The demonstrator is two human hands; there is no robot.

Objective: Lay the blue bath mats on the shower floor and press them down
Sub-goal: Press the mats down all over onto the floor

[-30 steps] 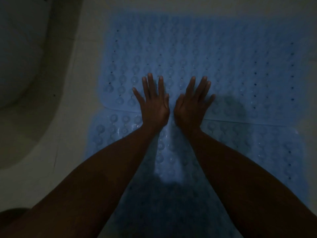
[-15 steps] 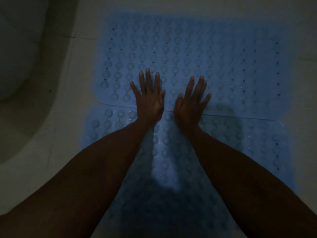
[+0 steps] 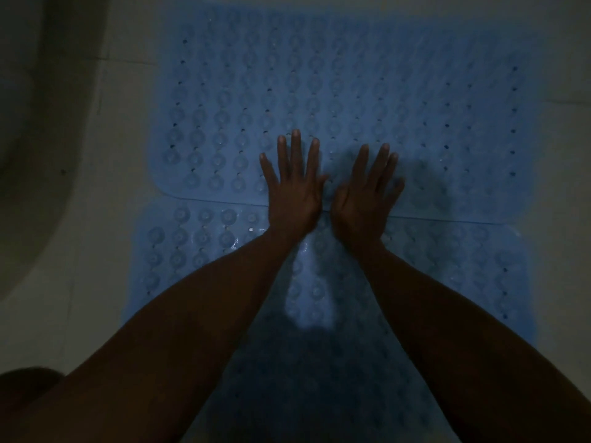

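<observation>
Two blue bath mats with round suction bumps and small holes lie flat on the pale shower floor. The far mat [image 3: 345, 91] overlaps the near mat [image 3: 198, 251] along a seam across the middle. My left hand [image 3: 292, 187] and my right hand [image 3: 367, 196] rest palm down side by side on that seam, fingers spread and pointing away from me. Neither hand holds anything. My forearms hide much of the near mat's middle. The light is dim.
A pale tiled floor [image 3: 105, 219] surrounds the mats. A curved white fixture [image 3: 28, 91] with a shadowed rim fills the left side. A dark rounded shape [image 3: 25, 382], perhaps my knee, sits at the bottom left.
The view has shifted slightly between frames. Both hands stay flat on the seam, and the right hand has edged a little closer to the left hand.
</observation>
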